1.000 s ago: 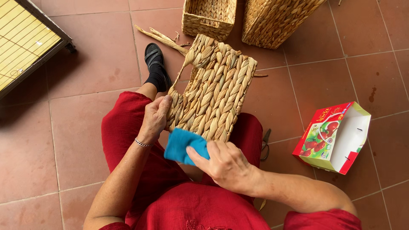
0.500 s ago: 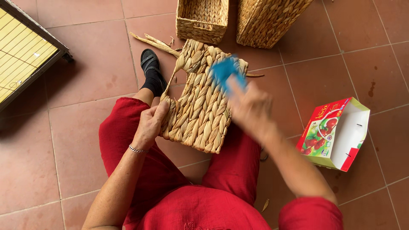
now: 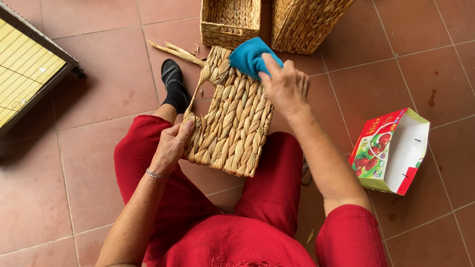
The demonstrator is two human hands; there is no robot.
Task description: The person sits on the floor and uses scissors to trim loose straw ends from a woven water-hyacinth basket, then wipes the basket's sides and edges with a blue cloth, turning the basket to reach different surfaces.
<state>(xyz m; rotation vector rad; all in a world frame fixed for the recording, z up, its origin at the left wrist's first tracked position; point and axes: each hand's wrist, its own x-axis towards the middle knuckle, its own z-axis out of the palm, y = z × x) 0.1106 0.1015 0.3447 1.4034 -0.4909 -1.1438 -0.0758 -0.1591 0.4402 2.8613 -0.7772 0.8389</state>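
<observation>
A woven straw basket rests bottom-up over my lap, between my red-trousered knees. My left hand grips its near left edge, thumb on top. My right hand presses a blue cloth against the basket's far right corner. The cloth is bunched under my fingers and partly hidden by them.
Two more woven baskets stand at the top, a small one and a taller one. Loose straw strips lie beside my black shoe. An open red, green and white carton lies at right. A yellow slatted frame sits at left.
My right hand has carried the blue cloth from the basket's near edge up across it to the far corner. My left hand has kept its hold on the left edge.
</observation>
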